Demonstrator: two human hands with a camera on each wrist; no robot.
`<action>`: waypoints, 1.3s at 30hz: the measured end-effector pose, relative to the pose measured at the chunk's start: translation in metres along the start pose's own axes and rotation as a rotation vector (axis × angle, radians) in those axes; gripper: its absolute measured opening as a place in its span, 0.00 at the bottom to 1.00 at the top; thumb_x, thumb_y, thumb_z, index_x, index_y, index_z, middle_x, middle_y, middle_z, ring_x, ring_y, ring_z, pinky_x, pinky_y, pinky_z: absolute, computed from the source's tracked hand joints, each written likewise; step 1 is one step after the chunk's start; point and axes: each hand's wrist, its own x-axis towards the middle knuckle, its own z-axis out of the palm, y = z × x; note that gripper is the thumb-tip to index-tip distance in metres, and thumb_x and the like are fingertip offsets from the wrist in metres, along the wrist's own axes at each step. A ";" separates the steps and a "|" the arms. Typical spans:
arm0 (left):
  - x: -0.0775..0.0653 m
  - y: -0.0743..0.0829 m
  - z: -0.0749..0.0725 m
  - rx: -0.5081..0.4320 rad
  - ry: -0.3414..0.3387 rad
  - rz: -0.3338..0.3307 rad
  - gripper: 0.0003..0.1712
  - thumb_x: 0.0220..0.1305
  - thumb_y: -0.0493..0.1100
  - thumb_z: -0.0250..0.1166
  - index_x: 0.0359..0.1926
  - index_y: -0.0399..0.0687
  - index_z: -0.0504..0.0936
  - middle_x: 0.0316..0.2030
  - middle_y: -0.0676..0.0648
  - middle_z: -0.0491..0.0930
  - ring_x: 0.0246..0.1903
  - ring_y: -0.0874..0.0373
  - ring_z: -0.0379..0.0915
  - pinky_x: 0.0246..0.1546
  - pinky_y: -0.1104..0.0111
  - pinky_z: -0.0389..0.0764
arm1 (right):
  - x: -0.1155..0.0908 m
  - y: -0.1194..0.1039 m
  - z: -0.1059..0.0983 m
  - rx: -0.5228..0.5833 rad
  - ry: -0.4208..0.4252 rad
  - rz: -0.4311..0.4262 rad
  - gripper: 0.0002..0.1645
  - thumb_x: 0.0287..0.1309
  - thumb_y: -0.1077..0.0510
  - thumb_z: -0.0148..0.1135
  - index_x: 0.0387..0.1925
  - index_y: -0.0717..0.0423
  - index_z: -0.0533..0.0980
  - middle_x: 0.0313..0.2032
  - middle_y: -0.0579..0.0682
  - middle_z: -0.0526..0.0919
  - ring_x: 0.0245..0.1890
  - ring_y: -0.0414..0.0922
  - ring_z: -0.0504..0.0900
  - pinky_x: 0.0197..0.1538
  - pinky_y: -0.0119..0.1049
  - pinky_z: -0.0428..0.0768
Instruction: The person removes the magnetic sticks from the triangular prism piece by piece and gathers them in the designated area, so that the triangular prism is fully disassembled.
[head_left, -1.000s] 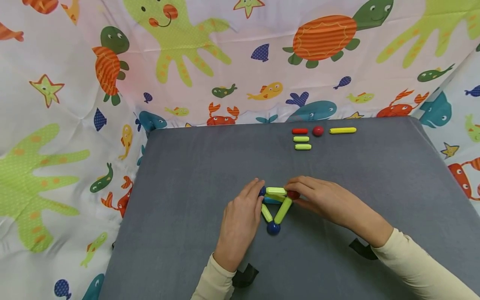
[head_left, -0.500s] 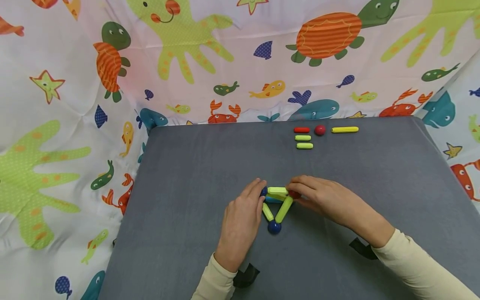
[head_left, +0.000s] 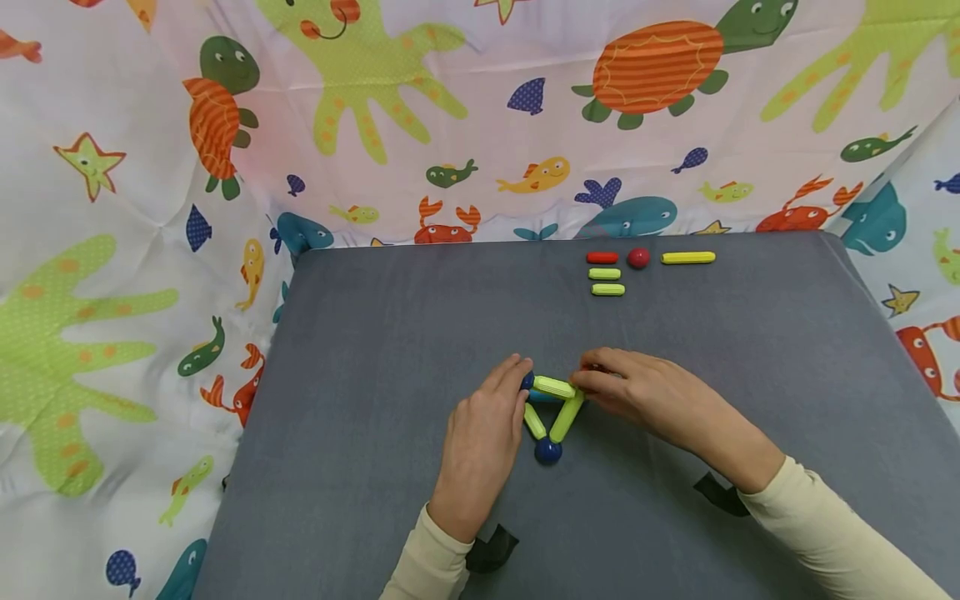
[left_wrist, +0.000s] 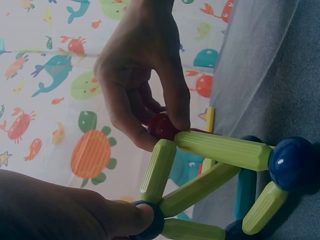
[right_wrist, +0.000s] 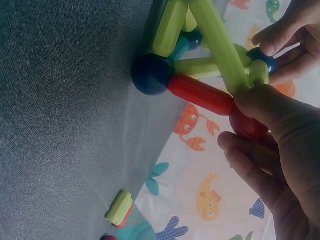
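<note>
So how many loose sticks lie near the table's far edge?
4: a red stick; nearer the camera, a green stick and a second green stick; farther right, a yellow stick.

No words, letters or numbers can be read here, not on the sticks (head_left: 553, 387), the balls (head_left: 548, 451), the grey bench (head_left: 375, 333) or the cloth (head_left: 487, 125) across the top of the head view.
</note>
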 end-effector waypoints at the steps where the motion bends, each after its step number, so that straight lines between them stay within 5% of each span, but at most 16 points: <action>1: 0.000 0.000 0.000 0.000 0.000 0.000 0.22 0.76 0.41 0.68 0.67 0.46 0.81 0.67 0.44 0.80 0.29 0.51 0.88 0.28 0.65 0.87 | 0.000 0.000 0.000 0.000 0.003 0.000 0.29 0.53 0.63 0.83 0.57 0.50 0.84 0.50 0.48 0.82 0.45 0.41 0.83 0.47 0.38 0.88; 11: 0.000 0.000 -0.003 0.007 0.009 -0.006 0.23 0.74 0.40 0.69 0.68 0.46 0.81 0.67 0.44 0.80 0.33 0.50 0.89 0.30 0.63 0.88 | 0.000 0.001 0.007 0.012 0.047 0.051 0.30 0.49 0.65 0.84 0.52 0.57 0.78 0.46 0.48 0.81 0.41 0.40 0.80 0.43 0.37 0.87; 23: 0.000 0.000 -0.001 -0.002 0.003 -0.002 0.23 0.75 0.41 0.69 0.67 0.46 0.82 0.67 0.44 0.80 0.36 0.50 0.90 0.32 0.62 0.89 | -0.004 0.002 0.017 0.228 -0.011 0.154 0.23 0.59 0.70 0.75 0.47 0.52 0.72 0.41 0.40 0.76 0.34 0.33 0.73 0.30 0.25 0.73; 33: 0.001 0.000 -0.004 0.004 0.000 -0.006 0.22 0.75 0.41 0.69 0.67 0.46 0.82 0.67 0.45 0.80 0.36 0.49 0.90 0.32 0.61 0.89 | -0.003 0.005 0.017 0.244 0.050 0.088 0.21 0.59 0.72 0.74 0.45 0.54 0.73 0.41 0.40 0.75 0.34 0.33 0.74 0.32 0.20 0.69; 36: 0.002 0.000 -0.004 0.008 -0.002 -0.003 0.23 0.74 0.41 0.69 0.67 0.47 0.82 0.67 0.45 0.80 0.36 0.49 0.90 0.32 0.61 0.89 | -0.004 0.007 0.014 0.276 0.072 0.080 0.11 0.71 0.58 0.69 0.46 0.54 0.74 0.43 0.41 0.77 0.36 0.33 0.76 0.35 0.19 0.73; 39: 0.002 0.000 -0.004 0.011 -0.007 -0.001 0.23 0.74 0.41 0.69 0.67 0.47 0.82 0.67 0.45 0.80 0.37 0.49 0.90 0.32 0.61 0.89 | -0.004 0.013 0.012 0.324 0.097 0.068 0.19 0.77 0.42 0.58 0.47 0.55 0.76 0.45 0.42 0.78 0.38 0.33 0.78 0.39 0.21 0.78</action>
